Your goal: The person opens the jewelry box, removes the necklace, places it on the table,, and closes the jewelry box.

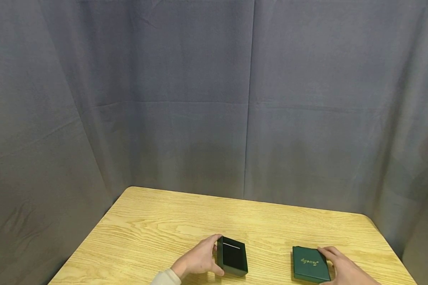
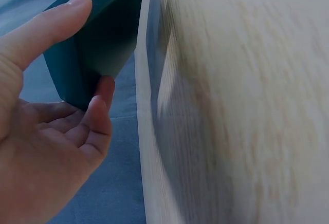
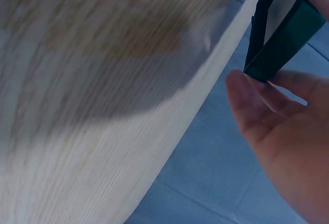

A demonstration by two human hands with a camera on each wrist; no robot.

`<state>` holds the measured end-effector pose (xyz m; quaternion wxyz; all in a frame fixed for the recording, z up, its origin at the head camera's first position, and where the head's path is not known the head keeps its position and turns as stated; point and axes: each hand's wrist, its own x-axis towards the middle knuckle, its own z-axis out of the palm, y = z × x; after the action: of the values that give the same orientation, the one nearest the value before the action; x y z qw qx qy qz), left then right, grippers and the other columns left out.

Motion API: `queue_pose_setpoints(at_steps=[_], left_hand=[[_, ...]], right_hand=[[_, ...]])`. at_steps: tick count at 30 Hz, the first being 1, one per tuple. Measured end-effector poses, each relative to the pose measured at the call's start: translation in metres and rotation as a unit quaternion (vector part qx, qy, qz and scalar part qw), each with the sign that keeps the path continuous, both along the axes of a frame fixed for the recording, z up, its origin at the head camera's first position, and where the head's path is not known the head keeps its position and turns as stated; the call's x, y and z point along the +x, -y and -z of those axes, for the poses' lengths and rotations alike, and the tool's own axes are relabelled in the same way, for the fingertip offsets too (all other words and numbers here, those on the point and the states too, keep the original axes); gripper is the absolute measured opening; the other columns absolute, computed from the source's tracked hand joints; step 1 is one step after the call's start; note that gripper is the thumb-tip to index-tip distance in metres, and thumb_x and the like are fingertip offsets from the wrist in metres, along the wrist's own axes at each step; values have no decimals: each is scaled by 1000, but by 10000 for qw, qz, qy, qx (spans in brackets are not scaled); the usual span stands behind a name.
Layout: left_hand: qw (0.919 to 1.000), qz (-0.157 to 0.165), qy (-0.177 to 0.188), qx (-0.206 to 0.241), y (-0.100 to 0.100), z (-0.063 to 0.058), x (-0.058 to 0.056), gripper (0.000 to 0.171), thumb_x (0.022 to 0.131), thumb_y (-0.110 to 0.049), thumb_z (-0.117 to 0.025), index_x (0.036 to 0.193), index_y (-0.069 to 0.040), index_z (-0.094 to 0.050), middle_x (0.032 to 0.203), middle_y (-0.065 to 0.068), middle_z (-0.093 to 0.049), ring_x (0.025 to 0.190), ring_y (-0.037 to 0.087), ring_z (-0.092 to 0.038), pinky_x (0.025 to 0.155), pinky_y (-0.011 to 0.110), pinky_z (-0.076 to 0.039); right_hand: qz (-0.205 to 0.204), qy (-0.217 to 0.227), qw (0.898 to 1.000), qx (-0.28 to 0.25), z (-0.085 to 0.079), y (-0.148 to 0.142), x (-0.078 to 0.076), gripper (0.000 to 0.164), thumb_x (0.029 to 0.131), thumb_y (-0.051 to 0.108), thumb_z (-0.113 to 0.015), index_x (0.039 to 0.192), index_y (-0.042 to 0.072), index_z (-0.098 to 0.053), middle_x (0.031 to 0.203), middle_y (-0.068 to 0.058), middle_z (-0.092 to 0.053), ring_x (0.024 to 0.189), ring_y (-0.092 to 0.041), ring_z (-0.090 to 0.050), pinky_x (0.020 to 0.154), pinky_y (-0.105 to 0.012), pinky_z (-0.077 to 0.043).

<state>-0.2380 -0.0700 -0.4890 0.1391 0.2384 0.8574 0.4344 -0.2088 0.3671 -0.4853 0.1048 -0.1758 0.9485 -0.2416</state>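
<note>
My left hand (image 1: 201, 256) grips a dark green box base (image 1: 234, 256) by its left side, thumb at the near corner and fingers at the far one. The open side faces up and shows a black insert with a pale strip near its far end. In the left wrist view the base (image 2: 87, 54) sits between thumb and curled fingers, over the table. To the right, my right hand (image 1: 343, 267) holds a green lid (image 1: 309, 263) with gold script on top by its right side. The right wrist view shows the lid's edge (image 3: 288, 36) pinched between thumb and fingers.
A wooden table (image 1: 185, 217) with rounded far corners lies below both hands. Grey curtains (image 1: 185, 99) hang behind it and along its left and right sides.
</note>
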Motion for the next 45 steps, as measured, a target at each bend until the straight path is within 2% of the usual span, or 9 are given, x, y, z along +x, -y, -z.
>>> queue_pose_setpoints(at_steps=[7,12,16,21,25,30,36,39,45], left_hand=[[9999,11,113,-79,1,-1,1,98,62,-11,-88,141,0,-33,122,9,-51,106,23,-53,86,38,-47],[9998,14,173,-80,1,0,1,98,62,-10,-88,142,0,-33,121,8,-51,105,23,-52,86,39,-46],[9997,48,198,-102,2,1,2,97,62,-9,-88,142,0,-33,120,5,-51,104,21,-52,87,40,-46],[9997,120,205,-8,2,3,1,97,61,-7,-88,142,0,-33,120,2,-52,101,18,-56,90,43,-45],[9995,163,255,45,2,4,0,99,62,-6,-88,143,0,-31,124,5,-51,102,19,-57,92,45,-44],[9995,184,233,-129,3,4,0,100,64,-10,-88,144,-3,-29,132,11,-46,105,25,-55,87,44,-47],[9992,339,230,19,3,3,-1,96,64,-7,-87,141,-2,-31,121,-1,-49,98,14,-56,86,35,-46],[9992,378,88,-94,3,3,0,95,64,-9,-88,140,-3,-32,120,-3,-47,97,11,-55,86,32,-46],[9976,296,-249,-570,3,2,2,94,63,-16,-89,138,-1,-34,119,-2,-48,98,13,-55,89,34,-46]], right_hand=[[163,243,9996,4,2,1,0,90,75,43,-78,132,-15,-40,121,-24,-47,102,-37,-52,77,-48,-48],[76,121,9998,114,3,1,0,89,75,44,-78,132,-14,-41,121,-21,-47,100,-33,-53,73,-40,-49],[-164,-34,9998,98,6,-3,0,87,76,42,-78,131,-14,-42,120,-22,-47,97,-33,-53,69,-33,-49],[-283,-131,9994,164,9,-6,-1,84,76,41,-78,130,-13,-43,120,-21,-48,96,-32,-54,69,-31,-49],[-281,-169,9991,262,10,-6,-1,85,75,43,-78,129,-12,-44,119,-20,-48,96,-31,-54,70,-32,-49],[-271,-208,9987,386,10,-4,-1,85,74,45,-78,129,-11,-46,119,-18,-48,95,-26,-53,71,-32,-48],[-248,-184,9986,434,11,-5,-3,86,73,46,-79,128,-11,-46,118,-17,-49,94,-24,-53,70,-32,-48],[-247,-138,9987,430,12,-6,-4,87,72,46,-79,127,-12,-46,117,-18,-49,95,-29,-53,70,-34,-48],[-229,40,9989,401,13,-7,-7,87,72,44,-80,126,-15,-45,116,-21,-50,97,-36,-53,72,-42,-48]])
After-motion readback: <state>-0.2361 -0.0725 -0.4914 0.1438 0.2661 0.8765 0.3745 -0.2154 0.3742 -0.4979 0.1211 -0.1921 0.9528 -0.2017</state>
